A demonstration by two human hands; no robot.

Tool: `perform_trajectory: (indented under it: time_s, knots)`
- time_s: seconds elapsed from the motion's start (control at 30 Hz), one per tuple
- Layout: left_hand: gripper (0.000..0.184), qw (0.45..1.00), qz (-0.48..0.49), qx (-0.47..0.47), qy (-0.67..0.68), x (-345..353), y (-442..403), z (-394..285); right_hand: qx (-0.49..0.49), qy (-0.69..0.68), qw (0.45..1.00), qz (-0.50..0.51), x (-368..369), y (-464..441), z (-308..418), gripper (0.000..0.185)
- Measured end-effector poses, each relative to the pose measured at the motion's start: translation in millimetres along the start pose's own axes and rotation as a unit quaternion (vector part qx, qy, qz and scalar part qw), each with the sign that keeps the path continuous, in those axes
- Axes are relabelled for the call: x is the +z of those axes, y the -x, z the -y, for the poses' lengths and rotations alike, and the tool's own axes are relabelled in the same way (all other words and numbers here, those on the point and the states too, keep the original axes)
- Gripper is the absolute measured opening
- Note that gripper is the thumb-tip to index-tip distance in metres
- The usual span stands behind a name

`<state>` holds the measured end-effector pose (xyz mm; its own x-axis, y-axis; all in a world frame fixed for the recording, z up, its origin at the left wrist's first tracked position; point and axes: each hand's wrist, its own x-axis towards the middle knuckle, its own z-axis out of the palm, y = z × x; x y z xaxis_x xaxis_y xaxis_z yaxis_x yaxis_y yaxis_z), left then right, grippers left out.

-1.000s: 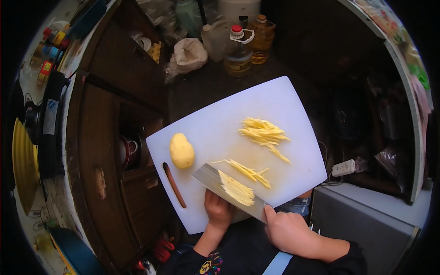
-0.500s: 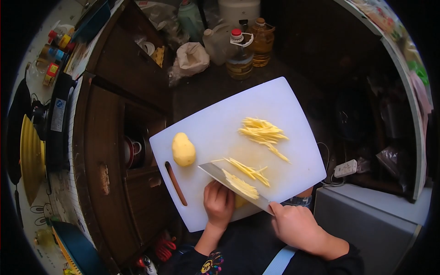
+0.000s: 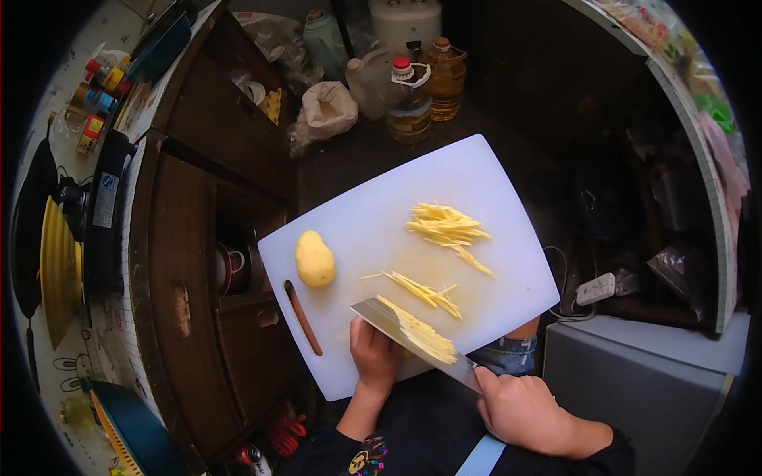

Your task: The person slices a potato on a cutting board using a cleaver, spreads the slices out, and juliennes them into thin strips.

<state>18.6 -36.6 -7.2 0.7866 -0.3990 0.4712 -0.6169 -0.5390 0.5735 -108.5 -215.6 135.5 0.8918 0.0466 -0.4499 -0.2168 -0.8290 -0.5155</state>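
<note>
A white cutting board (image 3: 365, 214) lies tilted in front of me. My right hand (image 3: 524, 412) grips the handle end of a wide cleaver (image 3: 386, 321), whose blade points to the upper left. Sliced potato strips (image 3: 425, 333) cling to the blade's upper face. My left hand (image 3: 375, 355) has its fingers curled against the blade's near side, over a piece of potato mostly hidden by the blade and hand. Loose strips (image 3: 425, 292) lie just beyond the blade, and a larger pile of strips (image 3: 446, 228) is farther up the board. One whole peeled potato (image 3: 315, 259) sits at the left.
Oil bottles (image 3: 409, 111) and an open bag (image 3: 328, 111) stand beyond the board. A wooden cabinet (image 3: 186, 278) is on the left, with a yellow plate (image 3: 61, 274) farther left. A power strip (image 3: 595, 289) lies at the right above a grey box (image 3: 627, 369).
The cleaver and my right hand have shifted slightly right and down. My left hand stays close behind the blade. The strips on the blade have moved along with it.
</note>
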Motion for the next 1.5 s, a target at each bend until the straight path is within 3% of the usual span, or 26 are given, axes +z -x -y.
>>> perform_trajectory:
  time_s: [0.23, 0.57, 0.67, 0.77, 1.07, 1.3, 1.43, 1.5]
  knots:
    - [0.031, 0.999, 0.008, -0.032, 0.031, -1, 4, 1, 0.003, 0.020, 1.000, 0.002, 0, -1, 5, 0.034]
    - [0.035, 0.999, 0.030, 0.009, -0.012, 1, 10, 10, 0.017, -0.025, 0.999, 0.034, 10, -38, 4, 0.024]
    - [0.034, 1.000, 0.024, 0.007, -0.009, 0, 6, 6, 0.018, -0.034, 0.999, 0.038, 15, -54, 8, 0.030]
    - [0.032, 1.000, 0.023, 0.006, -0.013, -1, 1, 4, -0.019, -0.031, 0.999, -0.005, 11, -66, 11, 0.020]
    - [0.023, 1.000, 0.002, 0.001, -0.031, 2, -6, -4, 0.009, -0.050, 0.998, -0.022, 1, -54, -8, 0.018]
    - [0.017, 0.999, 0.004, 0.018, -0.032, 1, -9, -2, 0.033, -0.004, 0.994, -0.102, -11, -38, -29, 0.014]
    - [0.017, 0.999, 0.030, 0.019, 0.018, -9, -15, 2, -0.018, 0.083, 0.975, -0.208, -6, -31, -48, 0.032]
    - [0.014, 0.999, -0.034, -0.023, 0.028, -19, -14, 6, -0.038, 0.115, 0.956, -0.266, -5, -29, -58, 0.042]
